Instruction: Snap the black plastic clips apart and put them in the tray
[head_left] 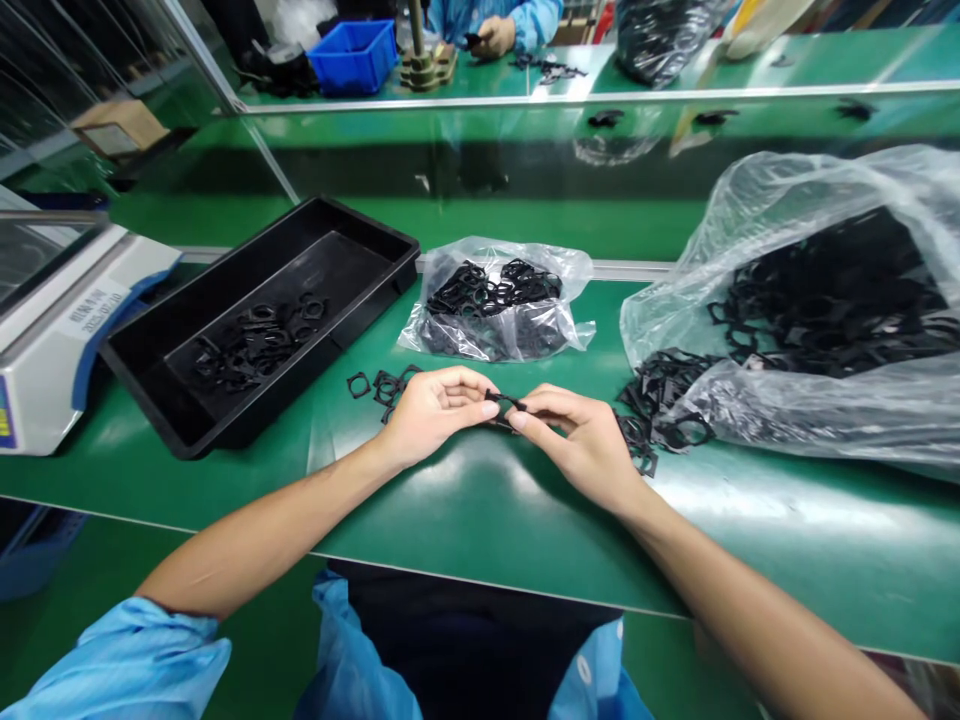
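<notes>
Between my two hands, above the green table, is a small black ring-shaped part [505, 408]. My left hand [442, 412] pinches its left side between thumb and fingers, and my right hand [576, 436] pinches its right side. Several loose black frames [360, 384] lie on the table just left of my left hand. Beyond the hands sits a small clear bag [491, 335] of black parts. A large clear bag [750, 400] stands at the right, with black parts [667, 385] spilling from its mouth near my right hand.
A black tray [367, 305] with black parts in it stands at the left, beside a white and blue machine [82, 330]. Across a clear partition are a blue bin [352, 58], a metal stand [427, 70] and another person's hand [495, 37].
</notes>
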